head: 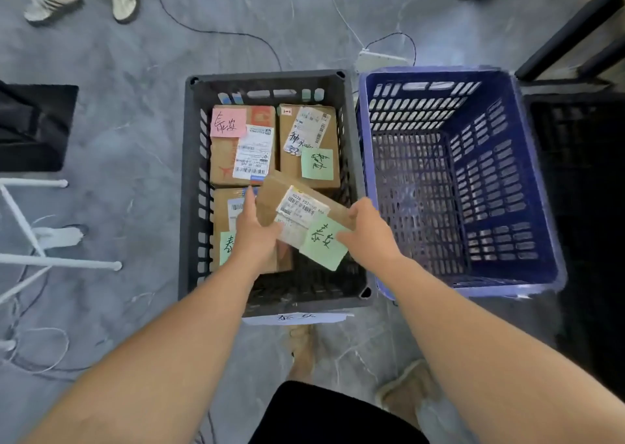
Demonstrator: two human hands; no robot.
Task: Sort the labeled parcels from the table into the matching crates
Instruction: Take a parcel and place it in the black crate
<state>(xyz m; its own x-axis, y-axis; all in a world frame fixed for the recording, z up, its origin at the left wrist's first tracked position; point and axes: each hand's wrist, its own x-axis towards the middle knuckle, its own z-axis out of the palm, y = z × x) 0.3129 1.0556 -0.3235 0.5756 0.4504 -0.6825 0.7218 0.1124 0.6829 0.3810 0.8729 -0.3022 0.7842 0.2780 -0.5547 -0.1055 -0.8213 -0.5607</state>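
Both hands clamp my parcel [297, 213]: left hand [253, 232] on its left end, right hand [367, 232] on its right, above the black crate [189, 186]. Beyond my right grip sits one blue crate [537, 213]. Three parcels [243, 146] lie below. Cardboard looks stiff, light; end holds suit.

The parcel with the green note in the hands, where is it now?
In the head view the parcel is held tilted between the left hand and right hand, over the near part of the grey crate, left of the blue crate.
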